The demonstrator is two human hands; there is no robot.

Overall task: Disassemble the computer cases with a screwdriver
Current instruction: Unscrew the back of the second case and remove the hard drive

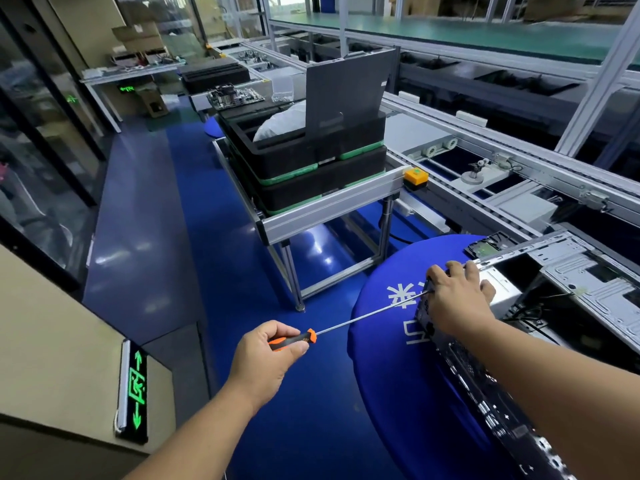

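Observation:
An open computer case [571, 282] lies on its side on a round table with a blue cloth [388, 341], its black rear panel facing me. My left hand [266, 355] grips the orange and black handle of a long screwdriver [363, 315]. Its thin shaft runs up and right to the case's rear corner, where the tip is hidden under my right hand. My right hand [457, 299] rests on that top rear corner, fingers curled over the edge.
A metal stand [329, 206] ahead carries stacked black trays with green trim and an upright grey panel [343, 95]. A roller conveyor [485, 181] with an orange button box [415, 178] runs along the right. The floor is blue. A green exit sign [135, 389] sits low left.

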